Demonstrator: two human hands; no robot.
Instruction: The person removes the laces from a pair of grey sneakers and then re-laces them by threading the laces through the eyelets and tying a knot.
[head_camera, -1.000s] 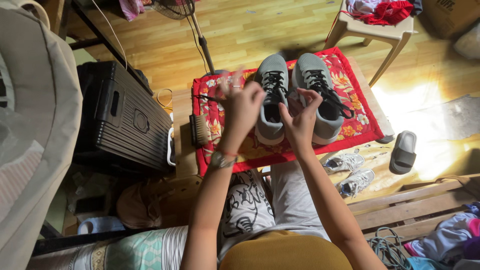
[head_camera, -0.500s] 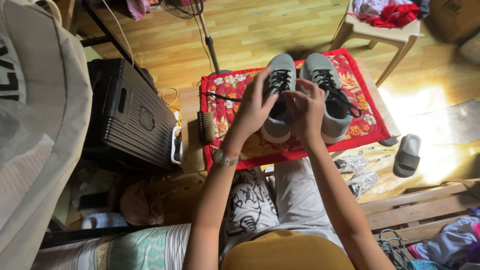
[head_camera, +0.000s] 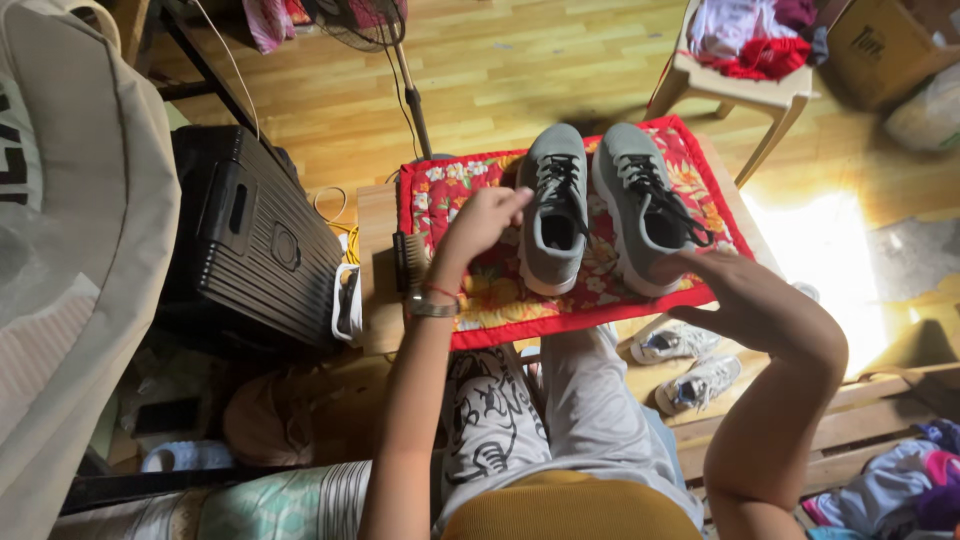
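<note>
Presently, head view: a pair of grey trainers with black laces stands upright, side by side, on a red floral cloth (head_camera: 480, 310) spread over a low wooden table (head_camera: 372, 260). The left trainer (head_camera: 553, 205) and the right trainer (head_camera: 640, 205) have toes pointing far, heels near.

The left hand (head_camera: 483, 222) is raised just left of the left trainer, fingers curled and pinched together near its lace; whether a lace end is between them cannot be told. A watch (head_camera: 432, 307) sits on that wrist.

The right hand (head_camera: 690, 268) lies at the near edge of the right trainer's sole, wrist bent; its fingers are largely hidden, so the grip cannot be told.

A black suitcase (head_camera: 255, 240) stands left of the table. A plastic chair (head_camera: 745, 85) stands far right. Two small white shoes (head_camera: 685, 365) lie on the floor below the table's near right edge.
</note>
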